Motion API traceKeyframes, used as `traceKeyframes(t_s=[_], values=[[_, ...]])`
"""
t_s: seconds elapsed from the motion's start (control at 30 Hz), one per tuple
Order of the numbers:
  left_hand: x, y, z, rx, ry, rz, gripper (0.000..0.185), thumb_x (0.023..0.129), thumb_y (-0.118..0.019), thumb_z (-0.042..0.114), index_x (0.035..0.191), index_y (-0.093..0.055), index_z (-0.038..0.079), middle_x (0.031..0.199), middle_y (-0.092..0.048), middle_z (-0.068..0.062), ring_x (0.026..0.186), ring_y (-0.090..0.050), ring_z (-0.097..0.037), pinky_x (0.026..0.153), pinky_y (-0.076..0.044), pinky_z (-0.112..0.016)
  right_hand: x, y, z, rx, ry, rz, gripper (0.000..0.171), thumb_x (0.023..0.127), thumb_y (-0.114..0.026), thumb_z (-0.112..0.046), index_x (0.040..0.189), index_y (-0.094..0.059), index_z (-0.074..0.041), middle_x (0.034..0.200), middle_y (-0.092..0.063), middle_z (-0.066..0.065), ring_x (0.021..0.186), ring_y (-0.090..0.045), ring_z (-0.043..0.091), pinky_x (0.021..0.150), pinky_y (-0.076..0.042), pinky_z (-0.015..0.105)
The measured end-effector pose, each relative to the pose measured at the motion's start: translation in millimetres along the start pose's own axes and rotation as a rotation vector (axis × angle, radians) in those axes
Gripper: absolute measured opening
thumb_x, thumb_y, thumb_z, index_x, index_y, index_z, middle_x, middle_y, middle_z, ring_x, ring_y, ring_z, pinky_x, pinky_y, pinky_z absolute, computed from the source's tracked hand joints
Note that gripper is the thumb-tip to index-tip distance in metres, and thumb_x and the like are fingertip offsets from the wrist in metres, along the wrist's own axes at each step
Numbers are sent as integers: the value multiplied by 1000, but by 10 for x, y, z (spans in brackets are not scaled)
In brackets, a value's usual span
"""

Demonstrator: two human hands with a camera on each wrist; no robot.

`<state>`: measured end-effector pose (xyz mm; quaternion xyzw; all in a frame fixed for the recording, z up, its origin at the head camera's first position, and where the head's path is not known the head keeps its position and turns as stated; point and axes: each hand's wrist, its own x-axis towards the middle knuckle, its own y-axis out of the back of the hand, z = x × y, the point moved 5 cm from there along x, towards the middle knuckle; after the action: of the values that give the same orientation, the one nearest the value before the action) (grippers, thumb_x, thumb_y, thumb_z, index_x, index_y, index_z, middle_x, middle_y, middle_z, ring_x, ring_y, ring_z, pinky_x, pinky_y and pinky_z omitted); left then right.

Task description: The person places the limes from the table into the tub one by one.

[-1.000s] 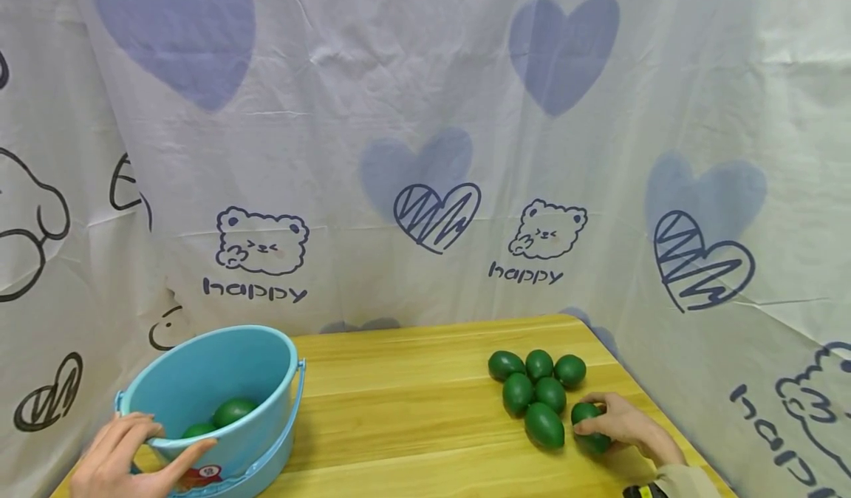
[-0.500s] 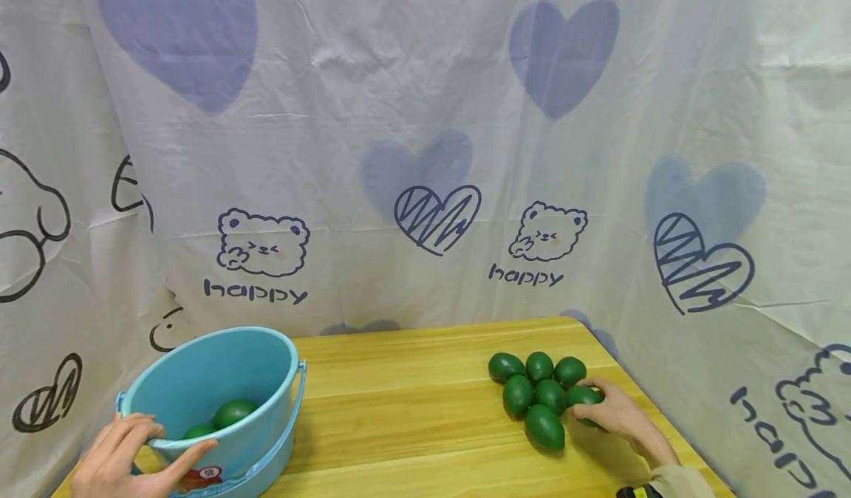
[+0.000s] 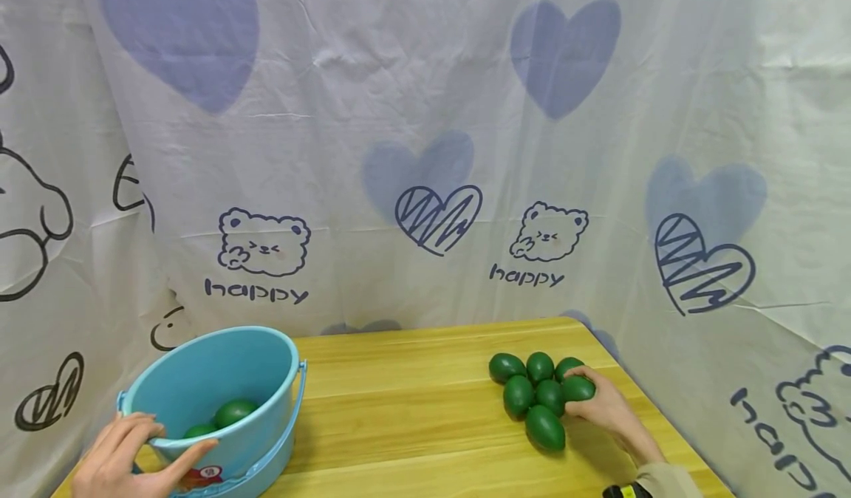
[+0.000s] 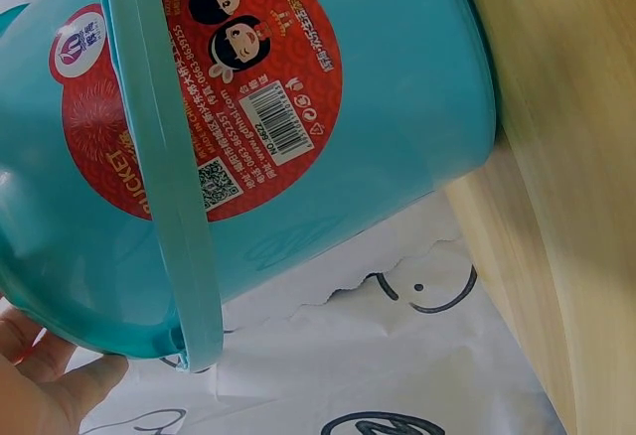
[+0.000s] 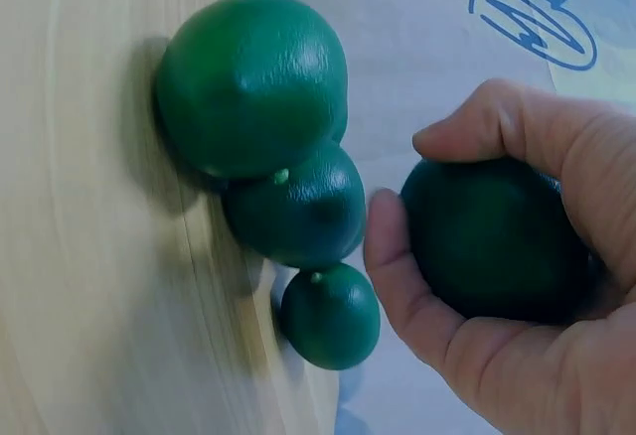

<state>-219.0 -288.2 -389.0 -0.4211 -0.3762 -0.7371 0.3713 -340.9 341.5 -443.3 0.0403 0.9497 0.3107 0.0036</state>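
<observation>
My left hand point(image 3: 122, 457) grips the near rim of a light blue bucket point(image 3: 266, 439), its fingers over the edge and the thumb along the outside. Two green oval fruits point(image 3: 234, 412) show inside the bucket. At the right, my right hand point(image 3: 608, 406) holds a dark green oval fruit point(image 5: 497, 241) between thumb and fingers. The right wrist view shows this fruit raised off the table, beside a group of similar fruits point(image 5: 253, 82). In the head view it overlaps the right side of that group point(image 3: 518, 394).
A yellow wood-grain table point(image 3: 385, 409) lies under everything. White curtains point(image 3: 346, 114) printed with hearts and bears hang behind it and at both sides. The bucket's handle point(image 4: 164, 157) hangs down across its red label point(image 4: 268, 117).
My right hand has moved away from me and slightly left, lifting the green fruit from the near right of the group. My left hand and the bucket have stayed put.
</observation>
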Motion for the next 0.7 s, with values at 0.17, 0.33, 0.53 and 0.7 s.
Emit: traceKeyframes(t_s=[0.17,0.33,0.53,0.7], values=[[4,9,15,7,19,-8,62,33,-100,27,74,-64,-2,87,-64,-22,80,-50,-33,114,-36,-37,9,-36,-53,18,-12,33,55,79,-80,-20,126,-56,-5,116,-59,22,83,-61,22,66,-54,37],[8,9,11,3,16,-8,62,33,-100,27,74,-64,-2,86,-64,-21,80,-49,-30,114,-36,-39,31,-85,-75,66,-42,45,52,82,-80,-29,125,-60,-6,119,-60,21,85,-64,19,70,-58,38],[25,8,7,4,-5,-6,63,32,-99,28,73,-62,-2,85,-63,-23,79,-49,-32,103,-23,-4,58,-139,-130,83,-25,23,50,82,-79,-23,125,-60,-5,120,-59,24,84,-66,19,69,-59,38],[33,9,8,1,-15,1,64,31,-99,28,73,-62,-3,84,-63,-23,77,-49,-33,97,-22,1,58,-192,-185,112,-30,9,49,82,-78,-17,125,-60,-4,117,-59,25,85,-66,21,70,-60,41]])
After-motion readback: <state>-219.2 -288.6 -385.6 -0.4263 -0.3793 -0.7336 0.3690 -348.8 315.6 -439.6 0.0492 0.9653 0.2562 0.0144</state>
